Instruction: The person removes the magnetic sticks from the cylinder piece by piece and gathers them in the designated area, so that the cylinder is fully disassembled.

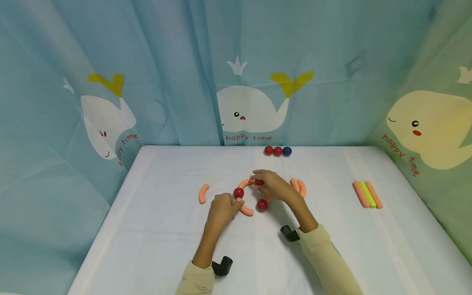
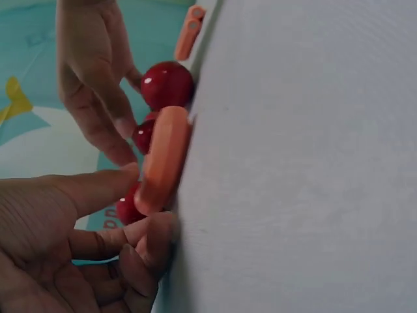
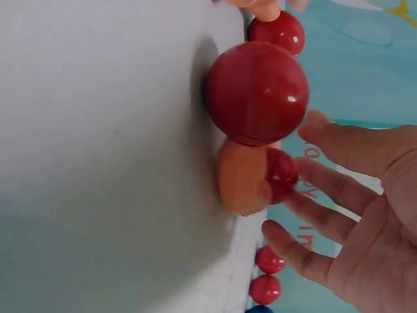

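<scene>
Thumb and fingers of my left hand [image 1: 223, 209] pinch the near-left end of a curved orange rod [image 1: 246, 211], right beside a red ball [image 1: 238, 192]. That rod [image 2: 166, 156] is tilted up in the left wrist view, with red balls behind it. My right hand [image 1: 274, 185] hovers with fingers spread, fingertips right at another red ball [image 1: 259, 182]. A second curved rod [image 1: 245, 182] runs between these two balls. Below the right hand a third red ball [image 1: 262, 205] adjoins an orange rod [image 3: 240, 176], partly hidden by the hand in the head view.
One loose curved orange rod [image 1: 203, 193] lies to the left. Two more curved rods [image 1: 298, 187] lie right of the right hand. Straight orange and yellow-green sticks [image 1: 367, 194] sit far right. Two red balls and a blue ball [image 1: 287, 151] line the back edge.
</scene>
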Tool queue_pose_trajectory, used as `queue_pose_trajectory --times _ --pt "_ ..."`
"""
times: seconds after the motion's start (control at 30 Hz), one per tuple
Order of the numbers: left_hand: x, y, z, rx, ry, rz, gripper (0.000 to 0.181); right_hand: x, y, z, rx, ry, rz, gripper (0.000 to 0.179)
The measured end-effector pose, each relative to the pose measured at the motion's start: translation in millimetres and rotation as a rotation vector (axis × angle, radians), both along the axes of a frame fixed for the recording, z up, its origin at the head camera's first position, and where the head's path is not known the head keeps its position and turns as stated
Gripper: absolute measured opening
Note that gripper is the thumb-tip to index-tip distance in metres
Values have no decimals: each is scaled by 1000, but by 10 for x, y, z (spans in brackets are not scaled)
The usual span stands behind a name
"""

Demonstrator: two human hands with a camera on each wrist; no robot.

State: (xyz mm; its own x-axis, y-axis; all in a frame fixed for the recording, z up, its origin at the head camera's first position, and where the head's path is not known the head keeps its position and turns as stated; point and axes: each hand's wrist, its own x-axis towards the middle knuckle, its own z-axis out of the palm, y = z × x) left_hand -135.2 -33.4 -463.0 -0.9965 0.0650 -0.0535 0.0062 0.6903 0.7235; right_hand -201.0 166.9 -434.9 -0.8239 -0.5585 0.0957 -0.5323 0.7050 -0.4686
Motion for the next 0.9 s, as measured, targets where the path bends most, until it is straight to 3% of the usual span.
queue_pose_trajectory --times 0.2,0.4,0.7,0.9 --pt "-9 13 -56 24 -12 -4 44 -36 59 -120 17 11 14 22" --pt "-40 1 -64 12 2 6 34 62 150 -105 2 8 -37 17" --pt "-105 21 -20 18 -17 17 33 441 283 -34 117 -44 -103 15" --pt "-147 64 4 21 -37 -20 29 740 290 39 173 -63 -106 16"
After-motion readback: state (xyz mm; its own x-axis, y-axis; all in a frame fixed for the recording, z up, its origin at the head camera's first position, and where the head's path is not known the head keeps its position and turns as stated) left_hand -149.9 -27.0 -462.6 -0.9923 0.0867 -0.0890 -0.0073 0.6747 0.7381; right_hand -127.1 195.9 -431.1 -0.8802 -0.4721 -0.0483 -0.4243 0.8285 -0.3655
